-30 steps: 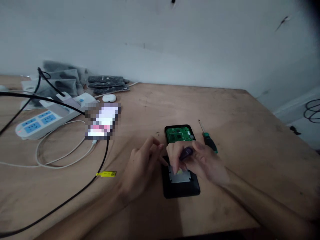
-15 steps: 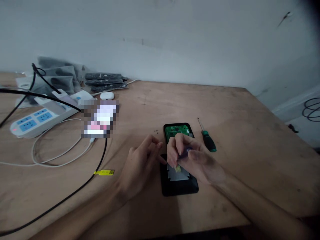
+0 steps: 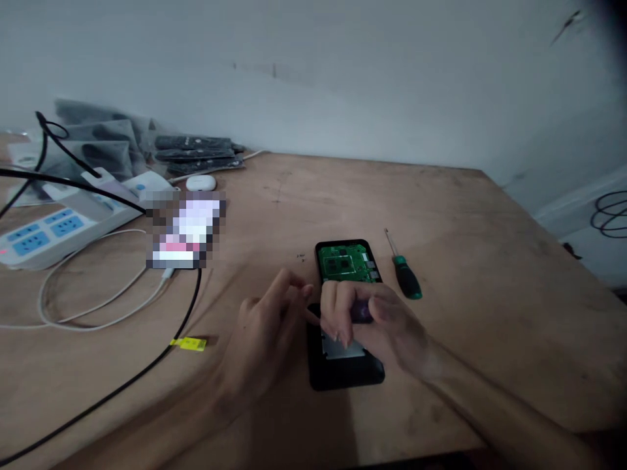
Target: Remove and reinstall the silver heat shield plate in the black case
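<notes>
An opened black phone [image 3: 343, 372] lies face down on the wooden table [image 3: 465, 222], its green circuit board [image 3: 345, 262] bare at the far end and a silver plate in the middle. My right hand [image 3: 377, 323] rests over the phone's middle, fingers closed around a small dark purple tool [image 3: 361, 311] whose tip points down at the plate. My left hand [image 3: 264, 329] steadies the phone's left edge with its fingertips.
A green-handled screwdriver [image 3: 404, 274] lies just right of the phone. At the left are a white power strip [image 3: 44, 235], black and white cables [image 3: 98, 300], a blurred lit phone [image 3: 186, 232], a white case [image 3: 200, 183], stacked dark devices [image 3: 196, 153] and a yellow tag [image 3: 189, 343].
My right hand has dropped lower over the silver plate, hiding the small yellowish piece seen before. The view has drifted right and up; my left hand stays at the phone's edge.
</notes>
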A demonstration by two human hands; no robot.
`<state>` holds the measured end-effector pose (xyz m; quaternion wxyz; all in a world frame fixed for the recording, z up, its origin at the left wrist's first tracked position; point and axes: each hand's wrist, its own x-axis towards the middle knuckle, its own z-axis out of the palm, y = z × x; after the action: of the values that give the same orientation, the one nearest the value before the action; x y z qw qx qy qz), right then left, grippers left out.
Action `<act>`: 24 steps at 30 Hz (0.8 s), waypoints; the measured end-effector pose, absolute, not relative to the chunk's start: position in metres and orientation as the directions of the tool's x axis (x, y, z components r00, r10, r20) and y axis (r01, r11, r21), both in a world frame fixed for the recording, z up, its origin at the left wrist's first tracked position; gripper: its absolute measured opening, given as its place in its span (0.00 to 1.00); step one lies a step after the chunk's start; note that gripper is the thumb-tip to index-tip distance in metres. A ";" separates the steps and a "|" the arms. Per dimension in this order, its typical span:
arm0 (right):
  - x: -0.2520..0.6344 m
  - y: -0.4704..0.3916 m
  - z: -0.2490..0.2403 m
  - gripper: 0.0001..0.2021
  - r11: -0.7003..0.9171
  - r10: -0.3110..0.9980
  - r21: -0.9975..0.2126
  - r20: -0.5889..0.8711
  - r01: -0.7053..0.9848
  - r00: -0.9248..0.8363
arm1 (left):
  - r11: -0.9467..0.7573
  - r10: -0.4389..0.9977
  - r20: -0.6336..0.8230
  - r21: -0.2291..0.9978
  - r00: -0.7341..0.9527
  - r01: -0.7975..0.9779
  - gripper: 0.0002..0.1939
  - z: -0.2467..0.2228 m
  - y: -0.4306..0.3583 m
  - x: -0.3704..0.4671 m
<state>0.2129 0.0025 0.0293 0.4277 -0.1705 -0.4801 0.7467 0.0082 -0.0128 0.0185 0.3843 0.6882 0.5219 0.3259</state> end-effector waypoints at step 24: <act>0.217 0.002 0.033 0.23 -0.183 0.805 -0.870 0.133 -0.457 -0.578 | -0.095 0.989 0.015 0.826 0.147 0.555 0.10 0.025 -0.018 0.012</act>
<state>0.2166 0.0021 0.0332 0.4221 -0.1816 -0.4797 0.7475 0.0122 -0.0175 0.0254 0.3497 0.6716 0.5748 0.3102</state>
